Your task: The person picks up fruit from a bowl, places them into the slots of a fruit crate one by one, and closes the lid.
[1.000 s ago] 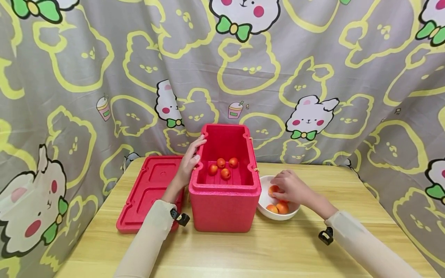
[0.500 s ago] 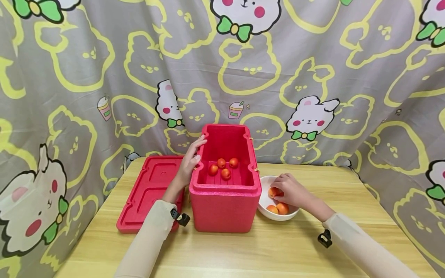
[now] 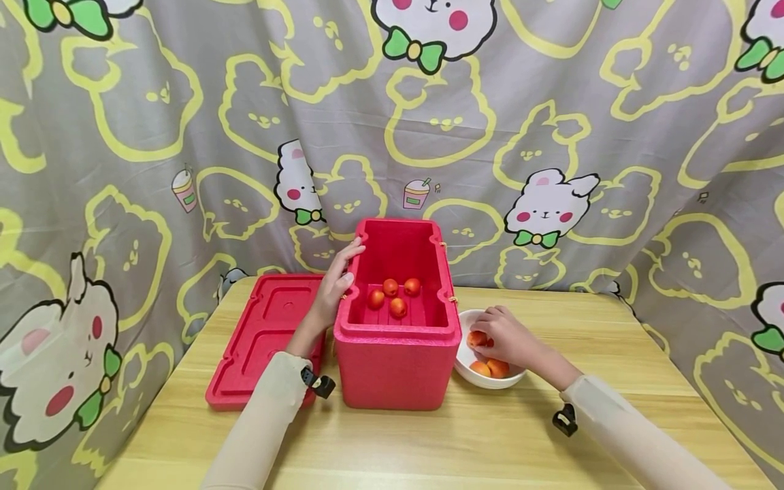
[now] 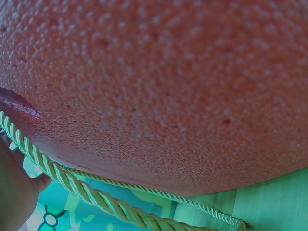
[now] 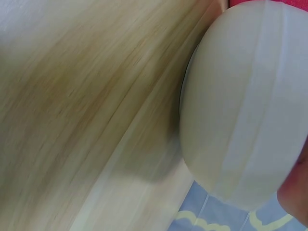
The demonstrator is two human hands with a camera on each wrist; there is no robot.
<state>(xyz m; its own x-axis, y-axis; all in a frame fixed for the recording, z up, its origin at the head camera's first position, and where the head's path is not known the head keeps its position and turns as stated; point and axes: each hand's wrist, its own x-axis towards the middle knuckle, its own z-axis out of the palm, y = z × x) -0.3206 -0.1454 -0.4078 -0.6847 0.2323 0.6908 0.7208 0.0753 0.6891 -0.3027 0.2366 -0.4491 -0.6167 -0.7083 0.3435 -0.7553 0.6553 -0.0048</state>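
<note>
A tall red foam box [image 3: 392, 371] stands without its lid at the middle of the table. Several small orange-red fruits [image 3: 398, 307] lie on its floor. My left hand [image 3: 331, 294] rests along the box's left wall, fingers nearly straight at the rim. To the right of the box is a white bowl [image 3: 490, 382], its outer side filling much of the right wrist view. Inside it, my right hand [image 3: 511, 338] pinches an orange-red fruit [image 3: 476, 338] between thumb and fingers. More fruits [image 3: 497, 368] sit low in the bowl, some partly hidden by the hand.
The red lid [image 3: 235, 371] lies flat left of the box, partly under my left forearm. Twisted yellow rope [image 4: 86, 190] runs by the box wall in the left wrist view. A patterned grey curtain [image 3: 441, 184] hangs behind the wooden table [image 3: 490, 442].
My right hand has shifted slightly left within the bowl, its fingers closing around one fruit and drawing it toward the box side. The left hand and the box have stayed put.
</note>
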